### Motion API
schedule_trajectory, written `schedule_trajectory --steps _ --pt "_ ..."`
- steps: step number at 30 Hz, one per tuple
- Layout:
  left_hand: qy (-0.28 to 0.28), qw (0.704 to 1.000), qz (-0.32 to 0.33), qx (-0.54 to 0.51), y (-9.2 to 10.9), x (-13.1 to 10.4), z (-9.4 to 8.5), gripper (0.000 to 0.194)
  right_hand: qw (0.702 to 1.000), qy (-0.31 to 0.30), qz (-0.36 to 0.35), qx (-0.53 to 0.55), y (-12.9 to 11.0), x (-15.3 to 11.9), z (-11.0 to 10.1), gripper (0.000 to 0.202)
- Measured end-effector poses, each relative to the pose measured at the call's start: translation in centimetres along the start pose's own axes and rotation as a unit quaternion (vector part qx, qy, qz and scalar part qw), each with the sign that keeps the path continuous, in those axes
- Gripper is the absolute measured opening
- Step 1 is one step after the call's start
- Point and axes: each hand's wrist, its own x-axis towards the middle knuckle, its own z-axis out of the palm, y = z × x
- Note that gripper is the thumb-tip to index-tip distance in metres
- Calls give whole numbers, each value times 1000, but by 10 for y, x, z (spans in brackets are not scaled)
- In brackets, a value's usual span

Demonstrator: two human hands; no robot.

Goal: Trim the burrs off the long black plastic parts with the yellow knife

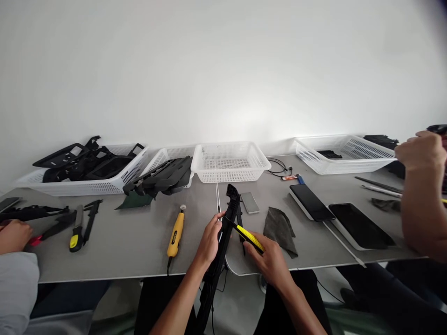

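Note:
My left hand (208, 241) is closed around a long black plastic part (233, 201), which slants up from my lap over the table's front edge. In my right hand (271, 261) I grip a yellow-and-black utility knife (250, 238). Its front end reaches the black part just beside my left fingers; whether the blade touches it is too small to tell. Behind the part, a thin black object, perhaps a caliper (240, 223), lies partly hidden. A grey cloth (279, 229) lies right of the knife, and a small grey block (250, 203) sits beyond it.
A yellow corded rotary tool (175, 235) lies left of my hands. A white basket (230, 176) stands ahead; another basket (87, 187) holds black parts. Two phone-like devices (312, 202) lie to the right. Co-workers' hands show at left (16, 236) and right (421, 151).

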Motion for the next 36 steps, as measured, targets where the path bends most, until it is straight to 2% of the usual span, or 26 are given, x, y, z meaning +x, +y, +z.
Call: schedule_trajectory --steps 5,7,11,16,19,23,25,28,31,36 --pt "-12 1000 -11 -5 2 0 -1 54 998 61 26 -3 3 0 1 50" --pt "-6 1000 -9 -6 1 1 -1 55 997 72 4 -13 6 -1 2 50" --pt "-3 1000 -7 -8 -1 4 -2 56 996 36 -49 -66 10 -4 4 41" --pt "24 995 -24 -95 -6 5 -3 64 994 -6 -62 -94 9 -4 5 39" --pt "51 993 -28 -101 -5 4 -3 71 994 -24 -63 -88 9 -5 3 37" --pt "50 998 -17 -38 2 2 -2 65 997 66 -22 -30 12 -6 3 43" --pt "42 999 -14 -14 5 1 -2 62 996 90 -13 -20 13 -5 3 44" --pt "47 999 -3 -10 6 2 -2 60 997 52 -35 -52 12 -5 3 38" --pt "81 996 16 -16 3 4 -3 56 995 -1 -59 -85 10 -5 3 37" --pt "99 994 12 -41 -1 6 -5 58 994 1 -64 -90 8 -6 2 39"
